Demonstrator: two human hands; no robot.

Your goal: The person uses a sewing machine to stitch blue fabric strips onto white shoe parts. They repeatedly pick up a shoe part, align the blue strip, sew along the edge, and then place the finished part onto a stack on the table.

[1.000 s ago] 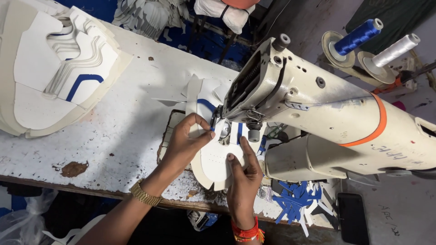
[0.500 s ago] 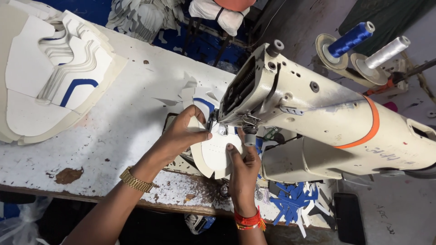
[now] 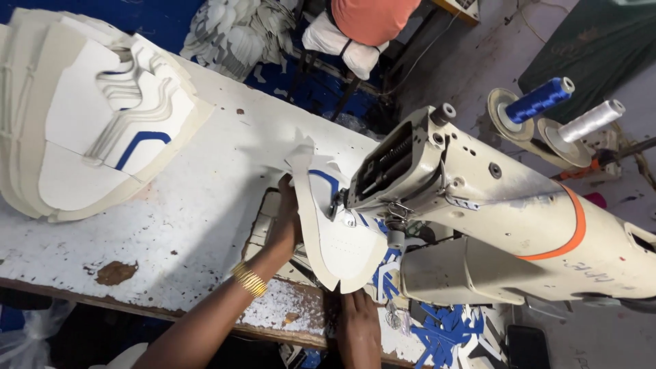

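Now hands (image 3: 287, 225) gripping stiff white curved panel (image 3: 335, 239)

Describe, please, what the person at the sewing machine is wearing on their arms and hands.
Both arms are bare, with no sleeves or gloves in view. The left hand has a ribbed gold-coloured bangle at the wrist. The right hand shows no rings, and its wrist runs off the bottom edge of the picture, so anything worn there cannot be seen.

Matt white synthetic shoe panel (image 3: 339, 239), glossy cream-painted metal sewing machine (image 3: 506, 212), chipped, rough white-painted wooden table (image 3: 184, 225).
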